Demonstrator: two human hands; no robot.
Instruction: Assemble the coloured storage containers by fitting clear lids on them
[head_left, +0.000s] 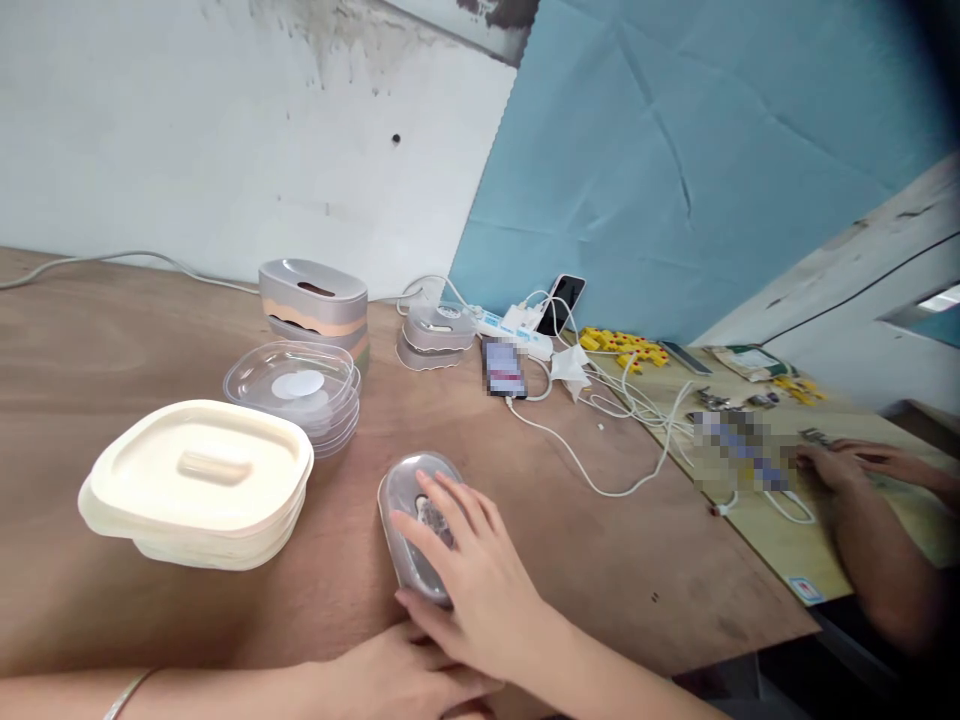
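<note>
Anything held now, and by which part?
Right hand is spread across the top of the small oval box; gripped or just touched, can't tell. Left hand: can't tell.

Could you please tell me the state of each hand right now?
Left hand: partly hidden; grip cannot be told.
Right hand: open, spread over the grey oval piece.

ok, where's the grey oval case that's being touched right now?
Head view, just below centre: the grey oval case is on the brown tabletop under the right hand, to the right of the cream lidded container.
</note>
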